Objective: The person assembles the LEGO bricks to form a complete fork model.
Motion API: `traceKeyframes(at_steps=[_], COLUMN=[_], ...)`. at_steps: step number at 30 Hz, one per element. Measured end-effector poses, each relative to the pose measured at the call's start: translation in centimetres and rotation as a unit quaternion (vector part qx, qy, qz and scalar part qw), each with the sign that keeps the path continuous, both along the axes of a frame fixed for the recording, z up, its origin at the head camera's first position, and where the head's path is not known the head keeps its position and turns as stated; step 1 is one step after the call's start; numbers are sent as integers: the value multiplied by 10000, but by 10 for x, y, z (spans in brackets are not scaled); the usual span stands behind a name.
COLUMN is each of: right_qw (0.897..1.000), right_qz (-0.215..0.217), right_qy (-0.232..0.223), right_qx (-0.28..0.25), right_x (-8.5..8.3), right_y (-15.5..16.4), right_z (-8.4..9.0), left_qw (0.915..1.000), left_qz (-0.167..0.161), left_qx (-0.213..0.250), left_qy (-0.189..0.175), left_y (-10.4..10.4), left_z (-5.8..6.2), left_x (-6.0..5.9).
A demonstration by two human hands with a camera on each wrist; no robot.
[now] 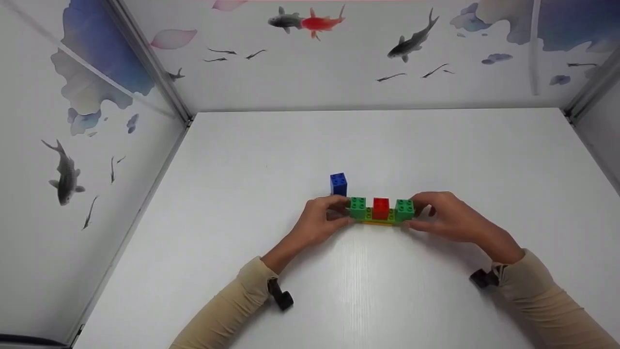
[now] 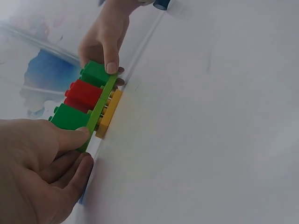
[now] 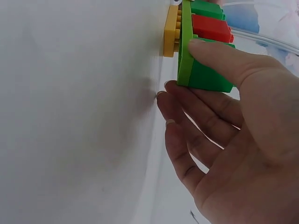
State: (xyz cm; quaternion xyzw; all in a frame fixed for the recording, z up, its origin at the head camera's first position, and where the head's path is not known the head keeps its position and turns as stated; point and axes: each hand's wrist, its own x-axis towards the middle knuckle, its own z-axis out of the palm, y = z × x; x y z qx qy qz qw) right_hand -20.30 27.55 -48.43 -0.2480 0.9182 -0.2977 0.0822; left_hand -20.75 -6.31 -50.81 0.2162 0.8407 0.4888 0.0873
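A brick assembly sits mid-table: a light-green plate point(image 1: 379, 218) over a yellow plate point(image 2: 110, 112), topped by a green brick point(image 1: 358, 207), a red brick point(image 1: 381, 207) and another green brick point(image 1: 404, 209). My left hand point(image 1: 323, 223) pinches the left end, thumb on the plate's edge point(image 2: 91, 125). My right hand point(image 1: 443, 218) pinches the right end, thumb on the green brick point(image 3: 205, 74). In the right wrist view the yellow plate point(image 3: 171, 30) sits slightly apart from the green plate point(image 3: 185, 44). A blue brick point(image 1: 338, 184) stands alone just behind the left hand.
The white table point(image 1: 368, 145) is boxed in by walls with painted fish on the left point(image 1: 63, 174), back point(image 1: 310, 22) and right. Small black wrist cameras point(image 1: 281, 295) hang under both sleeves.
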Motion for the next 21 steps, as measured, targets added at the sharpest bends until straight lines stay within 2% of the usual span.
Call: traceKeyframes(at_steps=[10, 21], right_qw=[9998, 9997], right_qz=[-155, -135], right_qy=[-100, -25], right_qx=[118, 214], right_x=[3, 6], right_y=[-4, -6], right_z=[1, 2], left_qw=[9998, 9997], left_qz=[-126, -220], left_qx=[-114, -61], left_qy=[-48, -77], left_y=[-3, -6], left_z=[0, -2], left_x=[-2, -5])
